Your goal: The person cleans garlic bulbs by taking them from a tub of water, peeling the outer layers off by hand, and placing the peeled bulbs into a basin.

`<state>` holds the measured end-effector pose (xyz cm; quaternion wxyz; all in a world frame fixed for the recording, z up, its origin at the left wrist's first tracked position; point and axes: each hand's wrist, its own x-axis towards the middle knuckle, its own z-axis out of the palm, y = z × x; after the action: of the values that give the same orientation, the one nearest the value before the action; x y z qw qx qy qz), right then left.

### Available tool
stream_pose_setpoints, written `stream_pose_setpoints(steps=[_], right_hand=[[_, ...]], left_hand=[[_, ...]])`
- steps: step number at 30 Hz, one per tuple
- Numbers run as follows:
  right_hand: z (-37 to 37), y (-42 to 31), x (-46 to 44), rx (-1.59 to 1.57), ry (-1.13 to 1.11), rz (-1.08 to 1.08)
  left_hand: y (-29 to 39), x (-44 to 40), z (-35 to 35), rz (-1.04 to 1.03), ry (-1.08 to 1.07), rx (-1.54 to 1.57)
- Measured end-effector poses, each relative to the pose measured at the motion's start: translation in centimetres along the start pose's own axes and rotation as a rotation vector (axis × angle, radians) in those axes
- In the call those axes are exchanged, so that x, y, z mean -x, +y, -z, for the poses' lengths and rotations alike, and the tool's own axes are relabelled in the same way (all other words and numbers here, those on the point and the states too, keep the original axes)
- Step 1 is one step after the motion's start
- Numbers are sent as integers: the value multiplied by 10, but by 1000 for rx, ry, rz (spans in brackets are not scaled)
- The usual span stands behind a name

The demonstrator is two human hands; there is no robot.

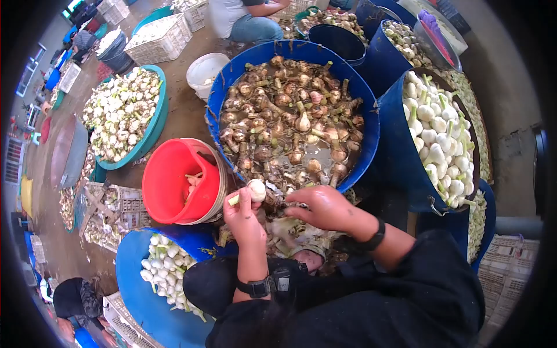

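My left hand [245, 219] holds a peeled white garlic bulb [256, 190] by its side, its cut green stem pointing left. Just right of it, my right hand [325, 207] is closed around a small dark tool, mostly hidden by the fingers. Both hands are over the near edge of a large blue tub [371, 124] filled with brown, unpeeled garlic [290, 110] in muddy water. Peelings [290, 232] lie below the hands.
A red bucket [165, 180] stands left of my hands. White garlic fills a blue barrel [389, 145] at right, a blue tub [136, 272] at lower left and a teal basin [162, 110]. A seated person [249, 26] is beyond; another bends at lower left.
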<state>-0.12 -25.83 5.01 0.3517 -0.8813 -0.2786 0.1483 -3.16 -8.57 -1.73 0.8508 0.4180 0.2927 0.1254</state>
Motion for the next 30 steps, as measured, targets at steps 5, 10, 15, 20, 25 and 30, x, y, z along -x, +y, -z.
stream_pose_setpoints(steps=[5,10,15,20,25,30], right_hand=[[-9,-15,-36,-190,141,-134],[-24,-2,-39,-121,180,-97],[-39,48,-30,-626,328,-483],[-39,51,-19,-1060,204,-364],[-31,3,-33,-29,-432,-134],[-50,-6,-65,-191,-192,107]], left_hand=[[7,14,-14,-757,-141,-650],[6,15,-11,-1005,-179,-910],[14,14,-16,-34,128,71],[7,-4,8,283,227,245],[25,-8,-1,82,347,230],[20,-6,-1,-61,345,-137]])
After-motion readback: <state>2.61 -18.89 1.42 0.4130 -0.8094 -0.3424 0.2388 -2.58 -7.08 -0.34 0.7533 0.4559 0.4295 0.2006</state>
